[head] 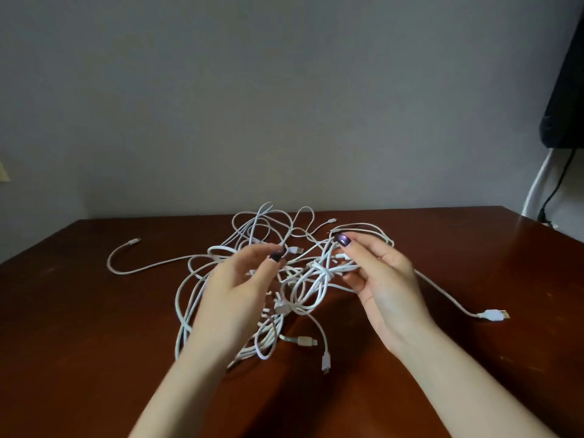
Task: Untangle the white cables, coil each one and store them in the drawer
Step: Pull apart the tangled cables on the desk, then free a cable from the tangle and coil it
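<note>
Knot in white cables (320,268) gripped by right hand (382,279), raised off tabletop (94,343) for loosening; left hand (237,282) half curled, hold unclear.

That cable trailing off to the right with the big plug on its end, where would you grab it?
I'd pinch the white plug by its two long sides, coming from above and the right. It lies flat on the table, clear of the tangle, so nothing crowds it there.
</note>
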`<state>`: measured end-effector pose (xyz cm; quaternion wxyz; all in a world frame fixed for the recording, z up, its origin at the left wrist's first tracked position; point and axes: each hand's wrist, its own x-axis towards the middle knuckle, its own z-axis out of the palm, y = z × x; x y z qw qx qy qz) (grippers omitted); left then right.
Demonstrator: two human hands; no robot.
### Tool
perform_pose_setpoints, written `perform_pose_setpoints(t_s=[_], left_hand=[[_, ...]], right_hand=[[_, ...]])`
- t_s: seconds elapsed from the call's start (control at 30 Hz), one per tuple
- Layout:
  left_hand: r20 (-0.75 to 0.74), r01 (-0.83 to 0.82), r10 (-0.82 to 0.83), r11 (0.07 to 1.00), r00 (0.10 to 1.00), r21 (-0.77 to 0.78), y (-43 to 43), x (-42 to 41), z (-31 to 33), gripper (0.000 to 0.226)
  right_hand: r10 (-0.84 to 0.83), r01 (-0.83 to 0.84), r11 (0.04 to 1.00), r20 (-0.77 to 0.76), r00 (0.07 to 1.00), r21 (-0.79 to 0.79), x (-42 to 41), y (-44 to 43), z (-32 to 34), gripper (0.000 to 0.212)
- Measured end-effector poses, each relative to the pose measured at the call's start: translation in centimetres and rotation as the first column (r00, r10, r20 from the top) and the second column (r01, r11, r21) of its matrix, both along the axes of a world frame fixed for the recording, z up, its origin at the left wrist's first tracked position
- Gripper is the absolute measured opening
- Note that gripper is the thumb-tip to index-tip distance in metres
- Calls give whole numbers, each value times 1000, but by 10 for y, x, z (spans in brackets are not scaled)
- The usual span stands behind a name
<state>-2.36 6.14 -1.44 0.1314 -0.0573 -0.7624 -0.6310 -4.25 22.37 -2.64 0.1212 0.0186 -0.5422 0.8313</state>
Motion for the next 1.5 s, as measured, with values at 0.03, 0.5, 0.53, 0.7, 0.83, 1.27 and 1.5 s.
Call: perform_pose_setpoints(t_s=[0.03, 0.5, 0.53, 0.7, 0.83, 1.27, 1.5], left_hand=[[-48, -29, 27, 998, 998, -54, -10, 8, 2, 14], [-146, -899, 888, 419, 435, -131, -112, 189, -143, 97], [-26, -887, 889, 455, 458, -73, -115, 189, -152, 106], [509, -788, 608, 387, 609, 479, -114, 187, -153, 66], [567, -729, 459, 438, 684, 526, -136, 198, -151, 20], [503, -659, 507, 730, 700, 181, -171, 215, -136, 35], [498, -643, 508, 753, 703, 139, -172, 251, -140, 41]], right_hand=[[33, -33, 999, -10, 999, -3, 3, -2, 1, 7], [442, -449, 881, 77, 893, 148, 83, -95, -13, 5], [462, -467, 871, 68, 884, 156, 90, -101, -12, 5], [520, -522, 838, 57, 852, 158, 117, -131, -9, 5], [567, -568, 807, 61, 822, 162, 130, -152, -8, 6], [615, -589, 742, 24, 788, 320, 163, -197, -20, 8], [611, -577, 744, 7, 792, 338, 174, -209, -20, 9]])
